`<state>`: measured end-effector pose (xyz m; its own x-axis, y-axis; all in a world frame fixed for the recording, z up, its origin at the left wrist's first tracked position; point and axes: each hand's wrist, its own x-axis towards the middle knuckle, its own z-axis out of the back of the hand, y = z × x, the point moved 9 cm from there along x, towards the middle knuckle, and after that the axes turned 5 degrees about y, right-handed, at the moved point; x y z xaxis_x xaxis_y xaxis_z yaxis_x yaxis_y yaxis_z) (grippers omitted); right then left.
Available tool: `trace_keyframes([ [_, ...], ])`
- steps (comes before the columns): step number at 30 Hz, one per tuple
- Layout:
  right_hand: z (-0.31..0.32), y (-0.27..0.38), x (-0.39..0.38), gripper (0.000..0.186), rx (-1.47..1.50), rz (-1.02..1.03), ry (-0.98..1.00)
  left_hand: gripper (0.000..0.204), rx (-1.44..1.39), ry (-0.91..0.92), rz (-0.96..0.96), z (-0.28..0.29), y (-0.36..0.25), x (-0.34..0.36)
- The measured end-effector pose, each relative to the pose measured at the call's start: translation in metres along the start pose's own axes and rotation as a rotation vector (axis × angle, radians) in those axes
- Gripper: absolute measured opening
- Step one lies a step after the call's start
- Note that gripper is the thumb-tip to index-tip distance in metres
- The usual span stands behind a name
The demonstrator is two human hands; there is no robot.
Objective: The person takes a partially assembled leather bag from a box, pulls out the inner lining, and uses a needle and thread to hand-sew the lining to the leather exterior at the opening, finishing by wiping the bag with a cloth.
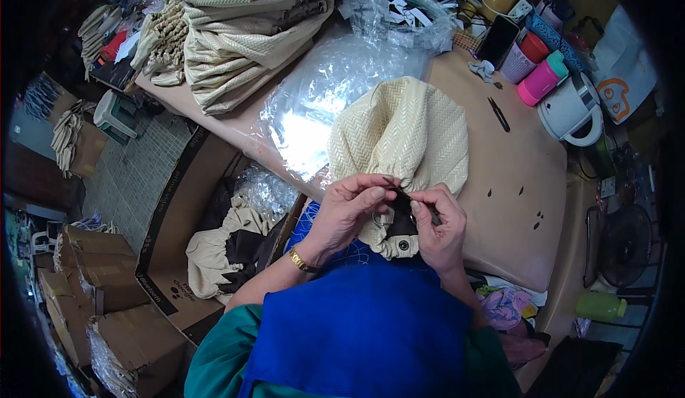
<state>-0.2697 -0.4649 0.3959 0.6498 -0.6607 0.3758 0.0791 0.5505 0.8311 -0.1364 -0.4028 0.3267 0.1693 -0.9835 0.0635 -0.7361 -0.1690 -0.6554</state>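
A cream fabric bag (399, 134) with a herringbone texture lies on the table in front of me, gathered at its near end. Dark lining (403, 221) shows at that end, beside a cream tab with a round black snap (404, 244). My left hand (357, 209) pinches the dark cloth edge between thumb and fingers. Close by on the other side, my right hand (441, 230) is closed on the same dark cloth, fingertips almost meeting the left ones. Something dark shows by the right thumb; I cannot make out what.
Stacked cream fabric pieces (242, 48) and clear plastic bags (342, 77) lie farther back. Black thread snips (499, 114) rest at right, near a pink bottle (540, 80) and white kettle (571, 112). A cardboard box (168, 234) at left holds more bags (214, 255).
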Motion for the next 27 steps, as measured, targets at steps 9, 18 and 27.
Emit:
trace_keyframes([
  [9, 0.009, 0.02, -0.001, 0.01, -0.237, 0.194, -0.142, 0.028, 0.666, -0.102, -0.246, -0.004, -0.027, -0.001],
  [18, 0.031, -0.048, -0.033, 0.063, -0.073, -0.276, -0.038, 0.034, 1.176, -0.163, -0.209, -0.013, -0.049, -0.023],
  [27, 0.036, -0.076, -0.047, 0.017, 0.241, -0.309, -0.21, 0.034, 1.494, 0.455, -0.505, -0.112, -0.016, 0.006],
])
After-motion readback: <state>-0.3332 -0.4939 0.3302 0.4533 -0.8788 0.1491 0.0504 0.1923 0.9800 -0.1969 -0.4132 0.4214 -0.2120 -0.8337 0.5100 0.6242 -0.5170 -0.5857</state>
